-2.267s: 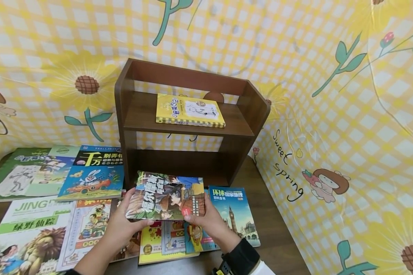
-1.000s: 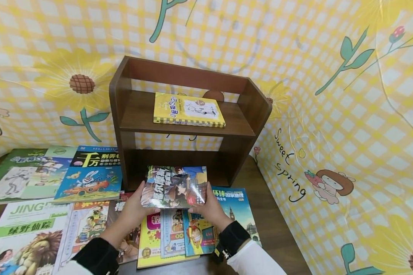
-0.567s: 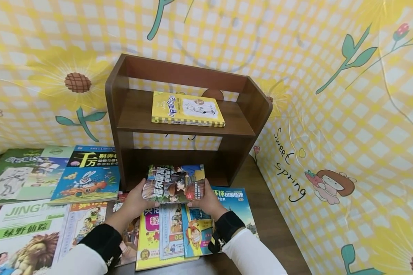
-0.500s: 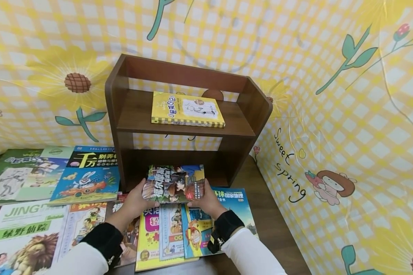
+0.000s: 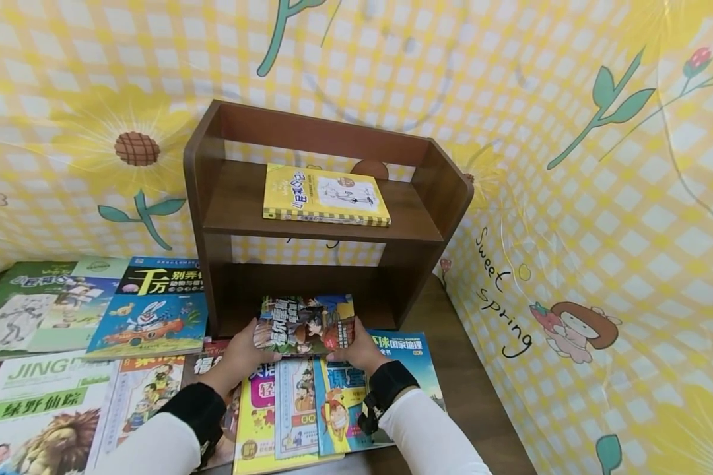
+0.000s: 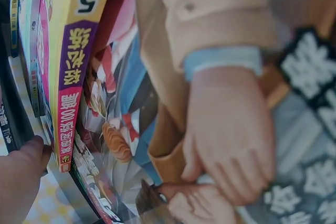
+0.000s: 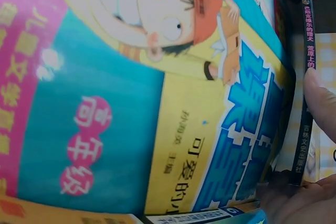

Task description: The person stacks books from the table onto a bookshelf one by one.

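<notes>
Multicoloured rectangular paperback [image 5: 305, 324] between the fingers [image 7: 321, 100]: glossy, smooth paper
Dark-brown two-tier shelf [image 5: 237, 198] beyond the fingers: smooth, wood-grained
Yellow-and-white checked backdrop [image 5: 356, 59] farther beyond: creased, cloth-like

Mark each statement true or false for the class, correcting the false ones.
1. The left grip and right grip hold one glossy, multicoloured rectangular paperback. True.
2. The yellow rectangular paper book stands upright on the dark-brown wooden bookshelf. False: it lies flat there.
3. Two black wristbands show in the head view. True.
4. The blue rectangular paper book with a rabbit cover lies right of the bookshelf. False: it lies on the left.
</notes>
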The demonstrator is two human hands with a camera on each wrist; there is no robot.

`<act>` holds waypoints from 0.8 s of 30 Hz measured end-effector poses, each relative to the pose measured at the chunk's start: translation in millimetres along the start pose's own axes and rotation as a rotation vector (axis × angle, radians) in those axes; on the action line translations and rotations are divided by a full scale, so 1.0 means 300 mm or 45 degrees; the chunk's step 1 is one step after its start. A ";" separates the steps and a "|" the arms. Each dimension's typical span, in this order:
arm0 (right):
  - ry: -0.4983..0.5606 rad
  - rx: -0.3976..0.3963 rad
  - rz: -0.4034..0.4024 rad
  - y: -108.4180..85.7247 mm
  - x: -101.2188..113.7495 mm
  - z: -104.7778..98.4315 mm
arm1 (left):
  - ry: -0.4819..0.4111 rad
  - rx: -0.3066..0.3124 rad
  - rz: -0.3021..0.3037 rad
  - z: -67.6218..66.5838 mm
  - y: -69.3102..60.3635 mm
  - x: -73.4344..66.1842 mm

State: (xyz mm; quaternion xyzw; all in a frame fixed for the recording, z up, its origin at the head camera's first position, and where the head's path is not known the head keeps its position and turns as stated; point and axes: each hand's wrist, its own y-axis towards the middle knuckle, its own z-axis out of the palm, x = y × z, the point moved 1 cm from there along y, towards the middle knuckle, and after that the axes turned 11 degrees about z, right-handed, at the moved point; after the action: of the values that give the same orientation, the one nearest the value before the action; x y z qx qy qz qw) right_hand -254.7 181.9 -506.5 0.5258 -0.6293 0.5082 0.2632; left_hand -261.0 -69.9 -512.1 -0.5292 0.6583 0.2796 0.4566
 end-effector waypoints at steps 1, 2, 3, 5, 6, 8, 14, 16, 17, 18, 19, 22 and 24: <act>0.015 0.008 -0.002 0.005 0.000 0.003 | 0.013 -0.001 0.000 0.001 0.003 0.002; 0.011 0.008 0.008 0.009 -0.001 0.005 | 0.026 -0.003 -0.002 0.002 0.007 0.003; 0.010 0.005 0.024 0.011 -0.001 0.007 | 0.040 -0.006 0.000 0.005 0.010 0.005; 0.006 0.006 0.049 0.016 -0.002 0.011 | 0.073 -0.008 -0.002 0.010 0.017 0.006; 0.022 0.015 0.052 0.020 -0.003 0.012 | 0.084 -0.010 -0.002 0.012 0.021 0.005; 0.002 0.004 0.051 0.025 -0.004 0.014 | 0.108 -0.017 0.002 0.015 0.027 0.004; -0.149 -0.131 0.100 0.038 -0.006 0.030 | 0.192 -0.041 0.028 0.023 0.039 0.008; -0.225 -0.196 0.146 0.042 -0.007 0.038 | 0.204 -0.043 0.032 0.024 0.043 0.009; -0.250 -0.218 0.150 0.043 -0.004 0.041 | 0.207 -0.044 0.038 0.025 0.045 0.009; -0.286 -0.240 0.161 0.043 -0.002 0.045 | 0.223 -0.045 0.045 0.026 0.048 0.009; -0.313 -0.260 0.163 0.042 0.001 0.048 | 0.232 -0.047 0.045 0.026 0.051 0.009; -0.390 -0.315 0.165 0.035 0.018 0.056 | 0.282 -0.064 0.055 0.028 0.060 0.006; -0.432 -0.341 0.169 0.030 0.027 0.059 | 0.313 -0.073 0.066 0.030 0.065 0.006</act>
State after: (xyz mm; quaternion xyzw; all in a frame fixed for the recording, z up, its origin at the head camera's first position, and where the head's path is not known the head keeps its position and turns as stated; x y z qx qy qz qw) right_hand -262.0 161.9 -508.9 0.5215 -0.7597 0.3405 0.1870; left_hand -276.8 -57.4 -519.8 -0.5550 0.7144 0.2431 0.3500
